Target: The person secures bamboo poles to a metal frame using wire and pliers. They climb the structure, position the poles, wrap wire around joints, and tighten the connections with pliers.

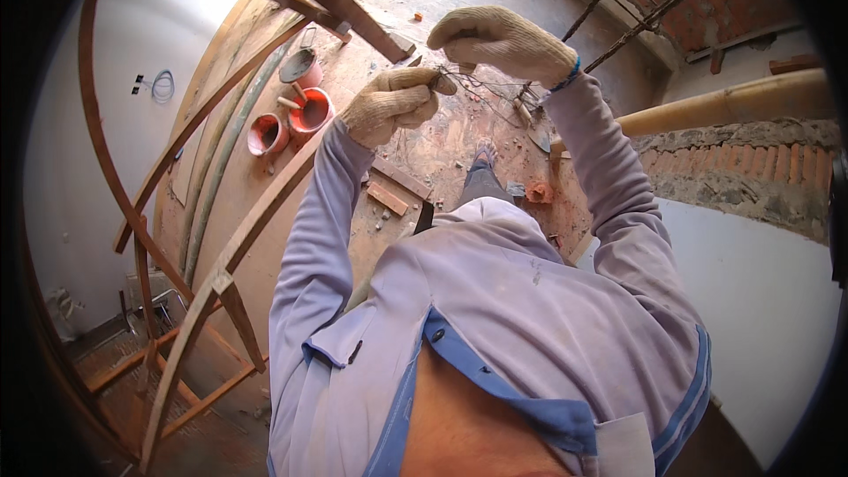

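My left hand [393,106], in a cream knitted glove, is closed, with dark thin wire [477,84] at its thumb and fingertips. The wire strands run loosely rightward, below my other hand. My right hand [505,42], gloved the same way, is raised just to the right and a little farther off. Its fingers are stretched out and curve toward the left, apart from the thumb, and nothing shows in them. A blue band circles that glove's cuff. The two hands are close but not touching.
Three mortar-stained buckets [311,109] stand on the floor at left. Wooden frame pieces [256,212] rise on the left and overhead. Bricks [387,199] and rubble lie below. Rusty steel bars [636,22] and a yellowish pole [733,104] are at right, and a trowel [541,137] lies near my foot.
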